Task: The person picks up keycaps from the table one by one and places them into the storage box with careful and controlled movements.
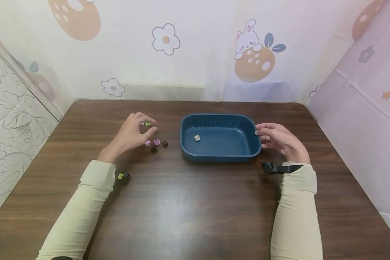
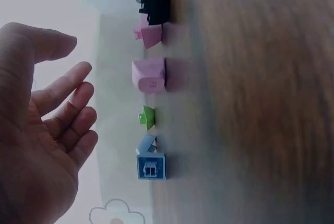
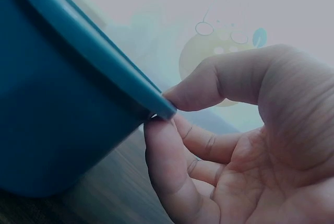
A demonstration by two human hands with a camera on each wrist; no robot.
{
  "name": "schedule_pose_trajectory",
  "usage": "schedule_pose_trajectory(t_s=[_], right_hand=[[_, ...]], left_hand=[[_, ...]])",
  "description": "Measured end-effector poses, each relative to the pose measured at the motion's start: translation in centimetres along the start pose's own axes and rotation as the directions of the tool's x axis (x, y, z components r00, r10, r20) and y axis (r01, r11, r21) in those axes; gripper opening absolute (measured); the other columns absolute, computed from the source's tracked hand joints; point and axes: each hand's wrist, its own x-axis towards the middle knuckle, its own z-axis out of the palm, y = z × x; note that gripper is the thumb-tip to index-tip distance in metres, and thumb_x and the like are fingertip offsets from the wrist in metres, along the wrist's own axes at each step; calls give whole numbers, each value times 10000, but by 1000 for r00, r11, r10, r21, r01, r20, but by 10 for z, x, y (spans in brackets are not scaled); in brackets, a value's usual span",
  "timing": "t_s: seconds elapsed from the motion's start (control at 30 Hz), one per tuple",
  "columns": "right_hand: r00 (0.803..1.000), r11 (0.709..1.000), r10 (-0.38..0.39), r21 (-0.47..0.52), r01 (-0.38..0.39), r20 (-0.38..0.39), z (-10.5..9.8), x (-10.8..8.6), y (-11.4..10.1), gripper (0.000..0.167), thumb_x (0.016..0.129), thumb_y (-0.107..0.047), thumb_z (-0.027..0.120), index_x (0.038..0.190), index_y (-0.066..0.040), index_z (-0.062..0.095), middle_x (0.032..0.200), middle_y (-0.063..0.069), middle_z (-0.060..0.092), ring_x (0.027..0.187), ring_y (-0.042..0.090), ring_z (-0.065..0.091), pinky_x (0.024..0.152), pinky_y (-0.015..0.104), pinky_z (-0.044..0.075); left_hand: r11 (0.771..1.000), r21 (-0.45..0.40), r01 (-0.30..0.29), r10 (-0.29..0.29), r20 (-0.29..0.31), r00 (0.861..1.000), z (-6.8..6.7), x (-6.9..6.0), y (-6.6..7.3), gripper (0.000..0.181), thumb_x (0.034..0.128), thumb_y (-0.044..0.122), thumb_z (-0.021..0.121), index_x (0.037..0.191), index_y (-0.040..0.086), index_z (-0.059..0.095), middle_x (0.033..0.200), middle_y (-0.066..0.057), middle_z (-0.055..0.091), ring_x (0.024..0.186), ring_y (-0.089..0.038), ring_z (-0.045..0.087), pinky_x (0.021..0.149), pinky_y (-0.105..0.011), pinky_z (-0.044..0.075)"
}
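Over several small keycaps on the table hovers my left hand, its thumb and fingers apart with nothing between them. Beneath and beside it lie a pink keycap, a second pink keycap, a green keycap, a blue keycap and black keycaps. My right hand pinches the rim of a dark blue rectangular basin at its right end, thumb on top and index finger below. One white keycap lies inside the basin, toward its left.
The brown wooden table carries everything. A patterned cloth hangs along its back edge, with more cloth at both sides. A black wrist camera sits on the right wrist.
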Motion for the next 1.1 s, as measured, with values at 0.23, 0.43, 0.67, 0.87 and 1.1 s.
schedule_pose_trajectory(t_s=[0.23, 0.43, 0.67, 0.87, 1.1], right_hand=[[1000, 1000, -6, -12, 6, 0, 1, 0, -1, 374, 1083, -168, 565, 1427, -41, 496, 907, -152, 697, 797, 18, 646, 784, 226, 616], [1000, 999, -11, -34, 11, 1, 2, 2, -2, 424, 1091, -180, 556, 1468, -8, 462, 939, -166, 708, 833, 15, 664, 801, 226, 620], [1000, 1000, 2, -7, -2, 0, 1, 3, -2, 419, 1084, -179, 566, 1461, -24, 471, 947, -170, 712, 838, 10, 680, 785, 216, 614], [1000, 1000, 19, -13, -19, 6, 1, 3, 0, 467, 1092, -187, 554, 1505, -11, 426, 953, -182, 699, 842, 2, 670, 791, 211, 610], [1000, 1000, 16, 3, -16, 10, 0, 2, 1, 447, 1097, -173, 545, 1496, -10, 428, 929, -165, 692, 813, 9, 643, 787, 214, 610]], left_hand=[[1000, -1, 3, -3, -25, 1000, -5, -1, -7, 329, 971, 264, 720, 1229, 62, 755, 1278, -159, 673, 1267, -356, 526, 1092, -564, 418], [1000, -1, 23, -23, -32, 999, -9, -4, -13, 341, 971, 270, 710, 1236, 59, 751, 1278, -169, 673, 1260, -362, 533, 1084, -562, 417], [998, -17, 63, -64, -10, 998, -13, -6, -17, 375, 989, 323, 691, 1261, 70, 740, 1316, -167, 654, 1314, -366, 509, 1130, -600, 395], [997, -17, 75, -76, -15, 997, -18, -12, -21, 363, 998, 301, 693, 1263, 58, 739, 1309, -170, 666, 1310, -371, 503, 1111, -585, 396], [996, -5, 87, -87, -19, 996, -22, -17, -29, 341, 1001, 278, 694, 1266, 69, 740, 1336, -174, 658, 1305, -373, 501, 1119, -586, 396]])
